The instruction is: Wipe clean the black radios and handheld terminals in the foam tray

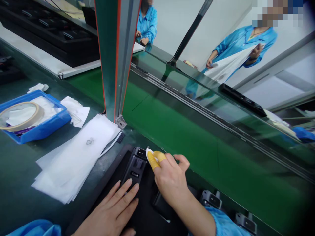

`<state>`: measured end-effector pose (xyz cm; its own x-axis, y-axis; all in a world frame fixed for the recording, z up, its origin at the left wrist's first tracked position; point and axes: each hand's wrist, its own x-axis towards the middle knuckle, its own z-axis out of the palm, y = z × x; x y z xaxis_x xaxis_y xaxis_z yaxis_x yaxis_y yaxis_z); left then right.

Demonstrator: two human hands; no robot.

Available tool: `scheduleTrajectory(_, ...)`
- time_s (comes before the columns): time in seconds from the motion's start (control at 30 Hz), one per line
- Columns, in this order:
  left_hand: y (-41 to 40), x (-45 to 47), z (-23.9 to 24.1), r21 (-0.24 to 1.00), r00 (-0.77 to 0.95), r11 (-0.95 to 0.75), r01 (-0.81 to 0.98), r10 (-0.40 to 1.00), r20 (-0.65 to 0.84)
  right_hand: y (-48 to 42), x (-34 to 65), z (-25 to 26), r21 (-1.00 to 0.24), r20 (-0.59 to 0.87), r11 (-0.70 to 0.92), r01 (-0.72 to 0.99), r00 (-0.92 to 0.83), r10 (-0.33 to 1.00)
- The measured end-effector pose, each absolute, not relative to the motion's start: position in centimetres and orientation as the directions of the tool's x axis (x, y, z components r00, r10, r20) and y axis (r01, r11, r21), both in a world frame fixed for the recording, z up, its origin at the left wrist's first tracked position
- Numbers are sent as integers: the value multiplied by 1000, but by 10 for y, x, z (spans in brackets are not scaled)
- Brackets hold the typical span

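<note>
Two bare hands work at a dark green bench. The left hand (113,209) lies flat, fingers spread, pressing on a black device (135,170) that rests on a black mat (108,183) at the near edge. The right hand (169,178), with yellow cots (155,159) on two fingers, pinches a small white wipe (149,152) against the top end of the device. More black parts (211,199) sit just to the right along the bench edge.

Left of the mat lies a stack of white sheets (76,157), and beyond it a blue tray (36,127) holds a tape roll (22,114) with crumpled tissues (76,111) beside it. A metal post (115,59) rises from the bench just behind the sheets. Past it runs a bright green conveyor belt (177,131) bounded by a metal rail (221,121). Black trays (54,32) sit on a white shelf at far left.

Across the belt, two people in blue smocks stand by pale walls; the nearer person (243,42) holds a white sheet, the farther person (147,24) rests hands on the counter.
</note>
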<state>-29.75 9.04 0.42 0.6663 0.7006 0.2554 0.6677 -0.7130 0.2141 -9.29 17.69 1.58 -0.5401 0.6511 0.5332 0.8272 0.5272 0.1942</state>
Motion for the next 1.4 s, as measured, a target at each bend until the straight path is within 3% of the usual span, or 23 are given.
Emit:
scheduleTrajectory(0.17,91,-297,4,203,688,-727,656,687,233,177,-86,17,175,556,441,880,-458,694)
scheduleTrajectory(0.43,91,-298,4,242,660,-711,660,703,264,189,-123,18,178,544,607,775,-591,596)
scheduleTrajectory(0.87,89,-297,4,199,693,-720,665,694,195,166,-89,14,185,565,426,886,-451,691)
scheduleTrajectory(1.17,91,-296,4,215,672,-722,658,692,264,175,-104,13,199,517,648,735,-640,568)
scheduleTrajectory(1.4,91,-295,6,225,666,-713,664,701,255,176,-77,20,237,544,518,822,-554,630)
